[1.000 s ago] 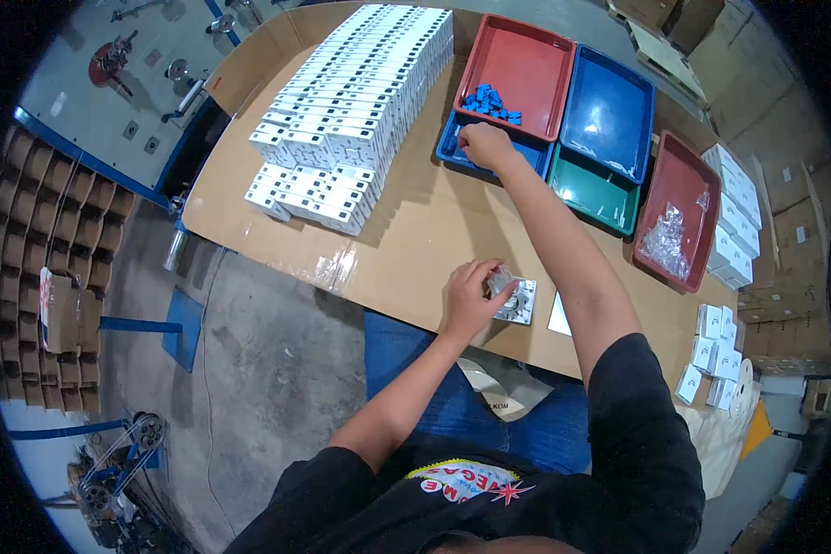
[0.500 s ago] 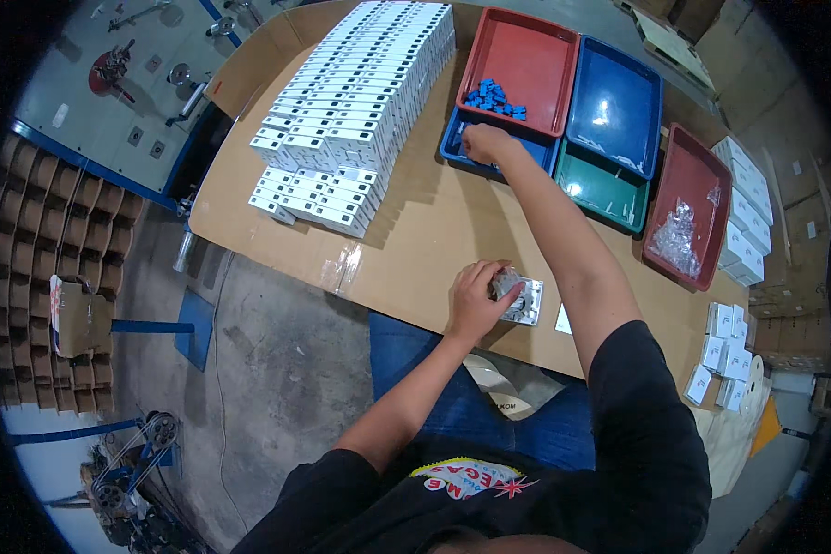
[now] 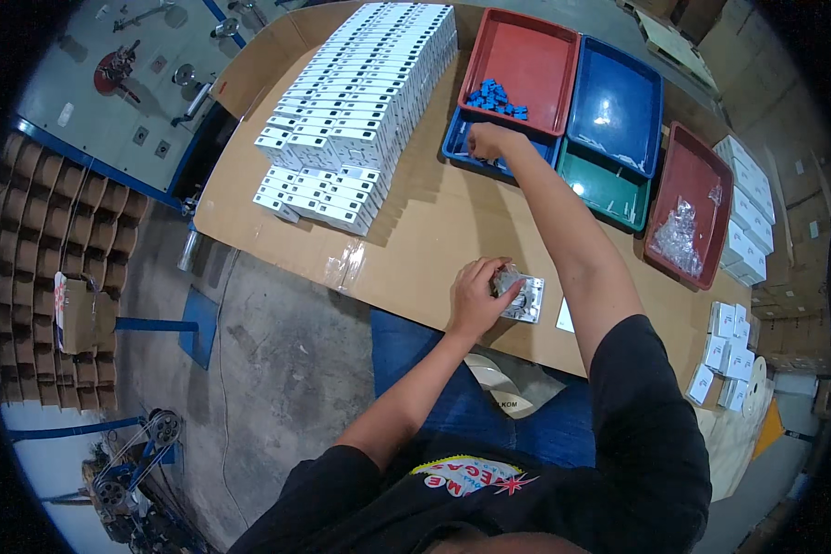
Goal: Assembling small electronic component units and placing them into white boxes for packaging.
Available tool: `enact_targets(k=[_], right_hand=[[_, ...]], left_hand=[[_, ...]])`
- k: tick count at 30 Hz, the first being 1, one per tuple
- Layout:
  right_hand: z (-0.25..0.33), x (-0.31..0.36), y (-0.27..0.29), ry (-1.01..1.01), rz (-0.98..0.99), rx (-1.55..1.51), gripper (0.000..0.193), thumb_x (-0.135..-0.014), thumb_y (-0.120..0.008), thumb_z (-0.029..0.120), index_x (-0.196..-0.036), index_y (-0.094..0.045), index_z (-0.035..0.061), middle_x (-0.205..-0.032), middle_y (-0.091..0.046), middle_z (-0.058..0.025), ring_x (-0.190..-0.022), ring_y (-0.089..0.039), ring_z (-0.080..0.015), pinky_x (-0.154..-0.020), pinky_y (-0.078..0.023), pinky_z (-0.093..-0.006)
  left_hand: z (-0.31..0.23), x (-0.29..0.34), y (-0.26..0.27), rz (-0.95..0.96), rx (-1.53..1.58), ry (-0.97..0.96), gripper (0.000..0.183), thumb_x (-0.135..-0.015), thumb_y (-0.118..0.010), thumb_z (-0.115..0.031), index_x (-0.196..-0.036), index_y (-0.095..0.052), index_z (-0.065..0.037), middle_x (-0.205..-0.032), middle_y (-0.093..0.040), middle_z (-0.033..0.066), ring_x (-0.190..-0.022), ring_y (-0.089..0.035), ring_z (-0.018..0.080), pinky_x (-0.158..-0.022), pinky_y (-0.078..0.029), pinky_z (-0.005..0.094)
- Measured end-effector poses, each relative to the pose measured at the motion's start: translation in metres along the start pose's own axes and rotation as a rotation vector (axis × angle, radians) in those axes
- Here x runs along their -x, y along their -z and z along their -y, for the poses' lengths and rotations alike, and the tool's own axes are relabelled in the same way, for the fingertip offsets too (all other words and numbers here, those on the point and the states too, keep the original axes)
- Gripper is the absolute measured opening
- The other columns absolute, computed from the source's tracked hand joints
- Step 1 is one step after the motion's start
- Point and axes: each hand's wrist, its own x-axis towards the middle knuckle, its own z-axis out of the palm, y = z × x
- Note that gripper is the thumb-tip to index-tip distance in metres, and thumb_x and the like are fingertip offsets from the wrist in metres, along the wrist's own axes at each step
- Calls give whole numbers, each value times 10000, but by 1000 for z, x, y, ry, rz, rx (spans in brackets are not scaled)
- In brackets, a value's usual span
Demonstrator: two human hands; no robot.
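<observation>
At the near edge of the table, my left hand (image 3: 475,295) is curled around a clear plastic piece (image 3: 505,277). Its thumb reaches over a small square white-and-silver item (image 3: 531,300) lying on the cardboard. What sits under the fingers is partly hidden. My right arm stretches forward, and my right hand (image 3: 492,140) dips into a blue tray (image 3: 451,148) with fingers bent together; whatever they grip is too small to make out. Small blue parts (image 3: 495,98) are piled in the red tray (image 3: 526,55) just beyond.
Tall stacks of white boxes (image 3: 355,143) stand on the left. Right of my arm are a larger blue tray (image 3: 614,102), a green tray (image 3: 600,189) and a dark red tray (image 3: 688,185) holding clear plastic pieces (image 3: 677,235). More white boxes (image 3: 734,346) sit at the right; a white card (image 3: 564,317) lies nearby.
My right hand has shifted slightly to the right within the blue tray. The left hand stays in place on the clear plastic piece.
</observation>
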Motion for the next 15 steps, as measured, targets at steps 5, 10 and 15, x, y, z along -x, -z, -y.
enact_targets(k=[5, 10, 15], right_hand=[[13, -1, 8, -29, 151, 33, 205, -771, -693, 136, -933, -776, 42, -862, -769, -112, -785, -704, -223, -697, -551, -393], [15, -2, 9, -34, 140, 57, 184, -776, -700, 140, -911, -778, 43, -878, -774, -109, -801, -714, -213, -703, -552, -390], [-9, 0, -1, 16, 71, -110, 190, -777, -729, 136, -936, -788, 49, -895, -778, -110, -829, -720, -200, -724, -555, -383]], left_hand=[[5, 0, 3, -1, -21, -2, 378, -797, -839, -271, -1089, -720, -63, -983, -695, 90, -892, -656, 275, -834, -523, 388], [5, 1, 4, 9, -13, 22, 387, -812, -821, -313, -1101, -714, -79, -980, -683, 64, -901, -649, 264, -845, -493, 393], [2, 1, -1, 9, 1, 15, 386, -811, -823, -303, -1106, -713, -79, -989, -684, 62, -901, -651, 254, -843, -493, 386]])
